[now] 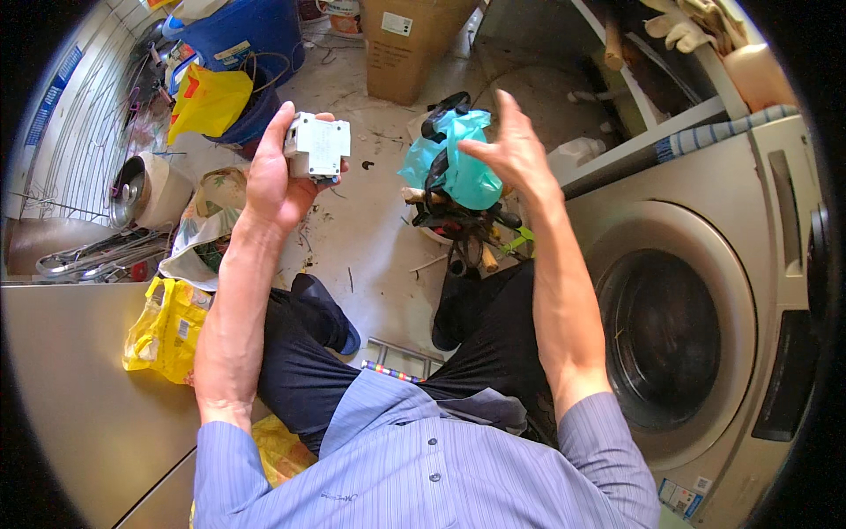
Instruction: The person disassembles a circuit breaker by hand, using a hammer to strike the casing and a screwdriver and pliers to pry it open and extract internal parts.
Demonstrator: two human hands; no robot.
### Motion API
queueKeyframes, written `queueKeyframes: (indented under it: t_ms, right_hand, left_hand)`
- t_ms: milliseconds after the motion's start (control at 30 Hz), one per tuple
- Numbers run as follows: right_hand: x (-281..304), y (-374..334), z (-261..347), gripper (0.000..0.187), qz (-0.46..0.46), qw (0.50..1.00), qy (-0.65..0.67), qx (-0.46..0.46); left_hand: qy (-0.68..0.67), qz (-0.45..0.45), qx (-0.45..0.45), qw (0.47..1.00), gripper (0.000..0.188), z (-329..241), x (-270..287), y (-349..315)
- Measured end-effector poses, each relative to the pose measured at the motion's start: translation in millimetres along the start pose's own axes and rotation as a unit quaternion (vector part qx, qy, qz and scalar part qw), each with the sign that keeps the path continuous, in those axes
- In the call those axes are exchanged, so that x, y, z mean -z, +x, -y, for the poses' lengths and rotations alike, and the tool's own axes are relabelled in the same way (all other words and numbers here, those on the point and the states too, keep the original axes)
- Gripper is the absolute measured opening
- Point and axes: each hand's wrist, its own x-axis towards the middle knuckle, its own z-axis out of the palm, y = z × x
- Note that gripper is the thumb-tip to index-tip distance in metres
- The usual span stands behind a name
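Observation:
A white circuit breaker (319, 146) with small screws on its face rests in my left hand (280, 181), thumb on one side and fingers behind it. My right hand (515, 150) is held up with thumb and fingers apart, nothing between them. Below and beside it is a turquoise plastic bag (471, 163) with black straps or cords, on top of a bucket of tools (467, 234). The thumb overlaps the bag in the view; whether it touches I cannot tell. The bucket's contents are mostly hidden, though wooden handles and a green tool stick out.
A washing machine (679, 326) stands close on the right, below a shelf with gloves (683, 31). A cardboard box (410, 53) and a blue bin (242, 35) are at the back. Left are a pot (145, 189), a yellow bag (167, 326) and a metal cabinet (79, 370).

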Motion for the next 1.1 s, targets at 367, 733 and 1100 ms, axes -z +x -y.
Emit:
queueKeyframes:
  t_ms: [367, 733, 1100]
  right_hand:
    - [-43.1, 43.0, -37.3, 0.025, 0.010, 0.999, 0.007, -0.044]
    - [13.7, 25.4, -52.2, 0.011, -0.149, 0.963, 0.181, -0.131]
    - [24.3, 48.5, 3.0, 0.018, -0.217, 0.923, 0.317, 0.020]
  left_hand:
    - [-0.031, -0.065, -0.002, 0.997, 0.050, -2.0, 61.5, 2.7]
    - [-0.041, 0.002, -0.034, 0.999, 0.062, -22.7, 70.1, 5.3]
    - [-0.061, -0.075, -0.082, 0.992, 0.052, -30.2, 60.7, -0.4]
